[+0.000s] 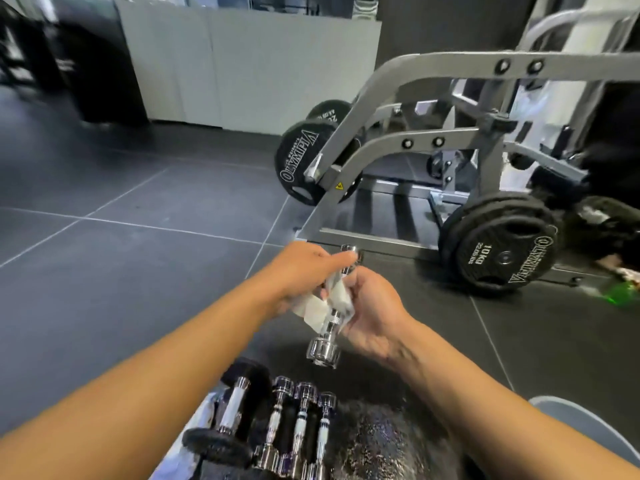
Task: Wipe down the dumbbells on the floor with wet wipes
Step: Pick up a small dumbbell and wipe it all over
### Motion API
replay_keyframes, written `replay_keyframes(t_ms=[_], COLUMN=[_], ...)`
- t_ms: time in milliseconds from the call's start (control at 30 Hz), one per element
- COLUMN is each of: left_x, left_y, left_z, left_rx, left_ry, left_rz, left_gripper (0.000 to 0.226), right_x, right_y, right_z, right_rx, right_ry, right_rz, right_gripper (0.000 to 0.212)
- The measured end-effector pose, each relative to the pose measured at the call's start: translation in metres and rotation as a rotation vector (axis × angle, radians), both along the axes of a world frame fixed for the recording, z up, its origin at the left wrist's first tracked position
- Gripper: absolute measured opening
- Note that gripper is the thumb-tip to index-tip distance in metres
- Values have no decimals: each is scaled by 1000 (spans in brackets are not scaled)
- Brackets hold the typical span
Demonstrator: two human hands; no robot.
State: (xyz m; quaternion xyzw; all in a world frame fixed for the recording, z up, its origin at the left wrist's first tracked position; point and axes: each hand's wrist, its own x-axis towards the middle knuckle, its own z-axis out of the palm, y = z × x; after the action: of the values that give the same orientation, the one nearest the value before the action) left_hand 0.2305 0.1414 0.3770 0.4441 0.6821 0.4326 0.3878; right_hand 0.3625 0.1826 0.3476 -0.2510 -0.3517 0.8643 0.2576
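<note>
Nearest, closer to the camera than the held dumbbell [323, 351]: a row of dumbbells lying side by side on the dark tiled floor [121, 271]. A black-ended dumbbell [228, 414] is on the L of the row. Three small chrome dumbbells [301, 431] sit close together on its R, handles pointing away. Something white lies under the row's L side; can't tell what. A grey rounded shape [581, 420] sits nearer & R of the held dumbbell, unclear.

Held dumbbell: small, chrome, up off the floor, tilted w/ its near head low & toward the camera, far head up & away. A white wet wipe [317, 308] is wrapped round its handle, loose corner sticking out to the L.

R hand [374, 306] is on the R side of the handle, fingers [360, 282] curled & clamped on the wipe, pressing it to the metal. L hand [301, 271] is at the far end, fingers [337, 259] curled tight over the upper part of the bar. Both forearms bare.

Beyond & R of the held dumbbell: a black 10 kg plate [502, 251] standing at the foot of a grey machine frame [415, 64]. A blurred green object [620, 294] lies on the floor further R. Straight beyond, another black plate [301, 164] hangs on the frame. Farthest: a white wall panel [249, 64].
</note>
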Motion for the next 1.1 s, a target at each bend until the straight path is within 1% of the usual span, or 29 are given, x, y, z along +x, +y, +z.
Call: replay_keyframes(t_ms=[67,100,167,300,400,500,567,700,800,867,933,967,1033,1067,1100], left_x=[9,12,16,22,24,23,21,17,13,10,7,6,1,-1,-3], left_y=[-7,-10,-19,-33,-37,-43,-46,-46,-46,-48,-48,-49,-49,-49,-48], left_z=[1,0,-3,-19,-25,-21,-21,-22,-20,-19,-18,-18,-17,-17,-16], left_rx=[-22,-40,-71,-64,20,138,195,222,234,250,275,283,297,300,303], left_ry=[9,23,-6,-158,-222,-224,-215,-261,-275,-285,-268,-251,-213,-196,-184], left_rz=[26,37,48,106,159,144,130,165,164,151,133,132,132,132,133], left_gripper=[48,39,31,29,30,17,16,16,17,16,14,14,15,16,17], right_x=[-2,0,5,16,14,19,24,21,22,24,25,25,27,29,31], right_y=[-10,-15,-24,-37,-38,-34,-33,-38,-40,-38,-33,-30,-24,-22,-20], right_z=[1,0,-1,-10,-14,-15,-14,-19,-21,-19,-22,-24,-24,-22,-21], right_rx=[44,59,103,211,287,288,315,394,452,510,576,605,635,640,642], right_ry=[-26,-37,-69,-147,-219,-206,-207,-191,-151,-153,-189,-216,-276,-307,-333], right_rz=[-10,-9,9,8,-6,-30,-33,-103,-90,-36,-35,-61,-135,-168,-192], right_gripper=[44,43,35,30,28,34,40,60,63,54,45,38,18,13,15])
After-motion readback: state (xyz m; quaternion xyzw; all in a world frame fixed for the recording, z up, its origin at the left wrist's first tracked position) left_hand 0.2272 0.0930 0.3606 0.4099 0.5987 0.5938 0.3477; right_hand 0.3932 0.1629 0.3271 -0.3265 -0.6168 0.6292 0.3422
